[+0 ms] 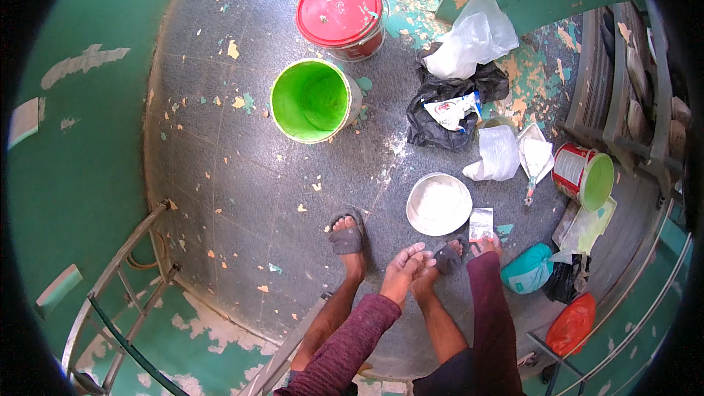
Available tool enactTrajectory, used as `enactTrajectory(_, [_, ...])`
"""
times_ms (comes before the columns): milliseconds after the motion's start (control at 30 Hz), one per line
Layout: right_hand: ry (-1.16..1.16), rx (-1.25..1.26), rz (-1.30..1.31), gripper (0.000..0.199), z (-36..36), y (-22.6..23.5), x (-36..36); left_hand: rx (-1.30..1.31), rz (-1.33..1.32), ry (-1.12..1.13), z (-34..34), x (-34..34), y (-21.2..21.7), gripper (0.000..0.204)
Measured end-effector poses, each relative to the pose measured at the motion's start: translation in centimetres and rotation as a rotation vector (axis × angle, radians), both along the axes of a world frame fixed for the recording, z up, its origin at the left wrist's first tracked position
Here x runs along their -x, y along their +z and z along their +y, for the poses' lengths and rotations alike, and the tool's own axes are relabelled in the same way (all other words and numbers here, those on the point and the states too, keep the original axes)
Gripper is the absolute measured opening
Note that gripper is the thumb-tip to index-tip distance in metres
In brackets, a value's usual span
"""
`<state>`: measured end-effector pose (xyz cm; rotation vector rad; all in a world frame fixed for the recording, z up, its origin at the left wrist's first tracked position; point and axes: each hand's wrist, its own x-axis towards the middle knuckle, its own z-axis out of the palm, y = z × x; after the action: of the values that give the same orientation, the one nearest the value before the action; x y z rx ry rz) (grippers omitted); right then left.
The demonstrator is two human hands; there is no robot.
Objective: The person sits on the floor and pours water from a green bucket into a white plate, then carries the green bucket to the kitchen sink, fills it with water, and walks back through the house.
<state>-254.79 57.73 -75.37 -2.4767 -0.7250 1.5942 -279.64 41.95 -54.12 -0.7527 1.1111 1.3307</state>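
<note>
Left hand [405,270]: lower middle of the frame, fingers curled with tips close together; cannot tell whether they pinch anything.
Right hand [485,247]: just right of it, fingers grasping the lower end of a small packet [481,221].
Packet position: right of lower centre, pale and flat, reddish along its bottom edge.
White basin [412,214]: on the floor [242,176], just left of the packet.
Green-lined bucket [312,99]: upper middle, open.
Red-lidded bucket [339,11]: beyond it, top middle.
</note>
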Motion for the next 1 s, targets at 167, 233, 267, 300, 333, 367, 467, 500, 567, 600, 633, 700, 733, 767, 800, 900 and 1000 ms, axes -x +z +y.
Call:
enactTrajectory(167, [0.052,0.045,-0.157,0.051,0.2,0.3,-0.8,-0.007,0.021,0.011,-0.2,-0.1,0.3,0.039])
enactTrajectory(233, [0.15,0.074,-0.208,0.052,-0.1,0.7,-2.3,-0.004,0.017,0.019,-0.2,0.0,0.4,0.038])
enactTrajectory(267, [0.267,0.093,-0.209,0.053,-0.2,0.7,-3.8,-0.011,0.013,0.023,0.0,0.1,0.4,0.038])
enactTrajectory(300, [0.364,0.086,-0.168,0.053,-0.2,0.8,-5.2,-0.02,0.008,0.026,0.2,0.0,0.4,0.038])
enactTrajectory(333, [0.428,0.088,-0.078,0.054,-0.9,1.9,-5.1,-0.021,0.015,0.019,0.1,0.1,0.4,0.037])
enactTrajectory(367, [0.45,0.101,0.041,0.054,-1.9,4.5,-3.1,-0.013,0.028,0.013,-0.3,0.2,0.5,0.036])
enactTrajectory(467, [0.503,0.147,0.348,0.052,-3.3,15.4,5.0,-0.008,0.071,0.048,-1.1,0.5,-0.1,0.031])
enactTrajectory(500, [0.516,0.171,0.426,0.051,-3.9,19.1,7.4,-0.012,0.083,0.062,-1.3,0.5,-0.6,0.029])
enactTrajectory(567, [0.563,0.204,0.548,0.046,-6.0,23.8,10.0,-0.001,0.223,0.084,-2.3,2.3,-1.5,0.025])
enactTrajectory(600, [0.581,0.22,0.582,0.045,-7.4,26.1,11.2,0.009,0.294,0.093,-3.0,3.7,-1.9,0.023])
enactTrajectory(633, [0.599,0.228,0.612,0.043,-8.7,27.8,12.0,0.063,0.39,0.084,-3.3,5.5,-2.5,0.023])
enactTrajectory(700, [0.633,0.306,0.725,0.04,-11.7,28.3,12.0,0.103,0.543,0.155,-4.3,10.0,-5.4,0.025])
enactTrajectory(733, [0.651,0.403,0.676,0.039,-13.1,27.6,11.5,0.082,0.593,0.226,-4.6,12.5,-7.2,0.028])
enactTrajectory(767, [0.66,0.494,0.616,0.039,-14.8,26.2,10.6,0.16,0.506,0.292,-3.6,15.2,-7.7,0.032])
enactTrajectory(800, [0.67,0.585,0.562,0.038,-16.1,24.4,9.8,0.239,0.425,0.357,-2.6,18.1,-8.2,0.037])
enactTrajectory(900, [1.288,0.202,0.502,0.036,-18.6,19.1,6.9,0.213,0.36,0.39,-2.6,24.3,-11.9,0.044])
enactTrajectory(1000, [0.933,0.325,0.571,0.035,-15.0,22.3,11.7,0.203,0.462,0.367,-4.6,25.3,-15.0,0.042])
